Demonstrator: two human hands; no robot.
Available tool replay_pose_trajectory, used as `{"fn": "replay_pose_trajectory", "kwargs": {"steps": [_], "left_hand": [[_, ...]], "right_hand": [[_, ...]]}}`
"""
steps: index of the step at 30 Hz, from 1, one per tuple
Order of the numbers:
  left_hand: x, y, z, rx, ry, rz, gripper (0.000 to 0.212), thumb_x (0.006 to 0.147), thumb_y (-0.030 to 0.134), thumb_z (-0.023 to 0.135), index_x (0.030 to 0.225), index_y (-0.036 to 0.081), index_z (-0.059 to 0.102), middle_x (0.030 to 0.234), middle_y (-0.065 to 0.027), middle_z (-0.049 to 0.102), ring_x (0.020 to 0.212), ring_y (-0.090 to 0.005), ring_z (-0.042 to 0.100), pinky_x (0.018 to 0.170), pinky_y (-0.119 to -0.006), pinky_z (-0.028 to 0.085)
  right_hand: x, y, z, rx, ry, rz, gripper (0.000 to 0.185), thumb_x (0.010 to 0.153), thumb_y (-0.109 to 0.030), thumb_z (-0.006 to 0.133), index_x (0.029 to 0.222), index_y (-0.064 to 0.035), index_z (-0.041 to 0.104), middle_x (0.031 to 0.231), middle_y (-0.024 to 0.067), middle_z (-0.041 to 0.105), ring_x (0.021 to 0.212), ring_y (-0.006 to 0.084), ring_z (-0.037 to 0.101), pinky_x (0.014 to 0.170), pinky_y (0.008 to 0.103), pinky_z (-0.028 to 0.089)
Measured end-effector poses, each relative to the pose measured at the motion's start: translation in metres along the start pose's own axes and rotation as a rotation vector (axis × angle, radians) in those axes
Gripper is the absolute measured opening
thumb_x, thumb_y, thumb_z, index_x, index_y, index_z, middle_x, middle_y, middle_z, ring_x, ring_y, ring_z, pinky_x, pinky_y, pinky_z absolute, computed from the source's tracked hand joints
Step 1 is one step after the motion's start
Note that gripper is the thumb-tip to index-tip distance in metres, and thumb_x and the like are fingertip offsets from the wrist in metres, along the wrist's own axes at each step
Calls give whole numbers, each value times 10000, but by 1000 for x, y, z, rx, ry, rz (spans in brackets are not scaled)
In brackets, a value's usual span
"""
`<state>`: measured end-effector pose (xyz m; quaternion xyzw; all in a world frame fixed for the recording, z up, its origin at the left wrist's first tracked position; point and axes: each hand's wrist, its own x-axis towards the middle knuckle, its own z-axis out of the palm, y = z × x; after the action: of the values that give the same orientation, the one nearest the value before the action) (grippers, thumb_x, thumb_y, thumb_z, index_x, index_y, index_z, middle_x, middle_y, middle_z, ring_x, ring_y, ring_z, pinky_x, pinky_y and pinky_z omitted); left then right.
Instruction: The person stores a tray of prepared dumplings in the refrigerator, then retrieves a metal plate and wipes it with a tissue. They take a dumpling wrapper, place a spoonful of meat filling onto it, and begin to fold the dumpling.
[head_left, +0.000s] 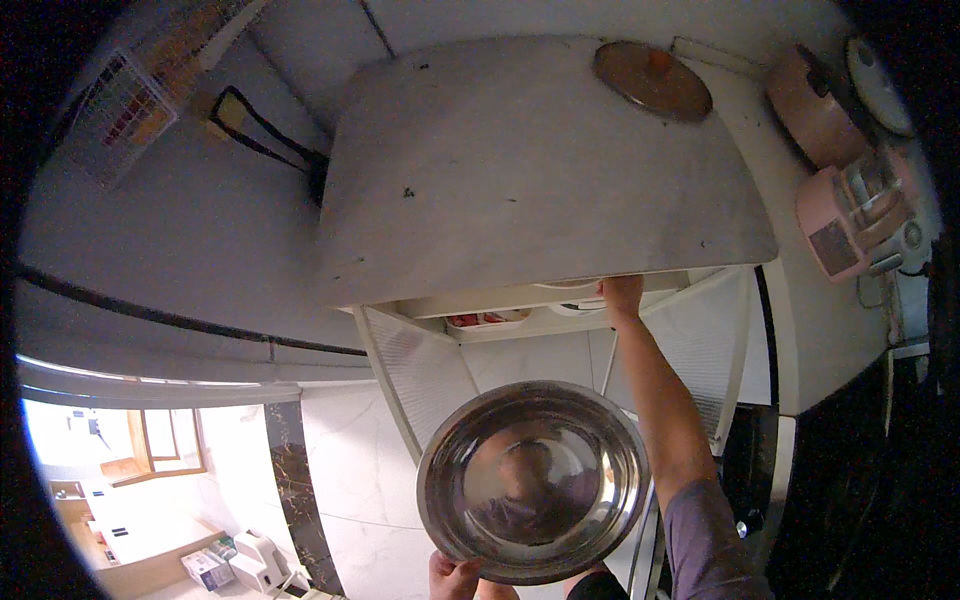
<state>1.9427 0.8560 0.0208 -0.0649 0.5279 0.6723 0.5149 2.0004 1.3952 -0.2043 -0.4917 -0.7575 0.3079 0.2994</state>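
Note:
My left hand pinches the lower left rim of a round stainless steel basin, whose shiny inside faces me and shows a reflection. My right arm stretches forward past the basin. At its end, my right hand reaches into a white cabinet just under the edge of its top; the fingertips are partly hidden there. Beside those fingers is the pale curved edge of a dish. Both cabinet doors, the left one and the right one, stand swung out, with ribbed translucent panels.
A round brown lid with a knob lies on the grey cabinet top. At the right are a pinkish pot and a pink appliance. Within the cabinet sits a container of red-and-white items. A black handle-like loop is at left.

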Motion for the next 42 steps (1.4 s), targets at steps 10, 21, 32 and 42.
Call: {"fn": "replay_pose_trajectory", "kwargs": {"steps": [10,21,32,42], "left_hand": [[-49,57,-20,-51,98,30,131,845,88,599,949,9,601,902,-37,624,819,-133,583,674,-282,476],[-101,122,-78,-34,83,179,310,860,171,572,1079,-48,566,1043,-129,628,915,-203,602,781,-329,494],[-166,190,-106,-21,75,260,211,896,79,513,1084,-7,552,1054,-105,590,928,-201,569,782,-346,496],[-170,197,-47,-219,-95,315,296,870,137,564,1125,-5,519,1071,-119,598,969,-227,586,830,-346,487]], "right_hand": [[-35,-103,-25,658,66,592,329,934,-370,493,958,-42,481,637,100,585,477,194,578,399,299,497],[-248,-350,-54,277,-679,127,554,892,-262,555,1372,-65,361,1351,201,427,1226,321,447,1030,404,357],[-249,-318,-84,-440,-454,-551,514,772,-48,524,1269,59,443,1390,160,389,1236,336,423,999,419,394],[-252,-204,-265,-706,199,72,638,717,-174,700,1260,34,437,1361,253,371,1274,385,351,1048,472,283]]}}
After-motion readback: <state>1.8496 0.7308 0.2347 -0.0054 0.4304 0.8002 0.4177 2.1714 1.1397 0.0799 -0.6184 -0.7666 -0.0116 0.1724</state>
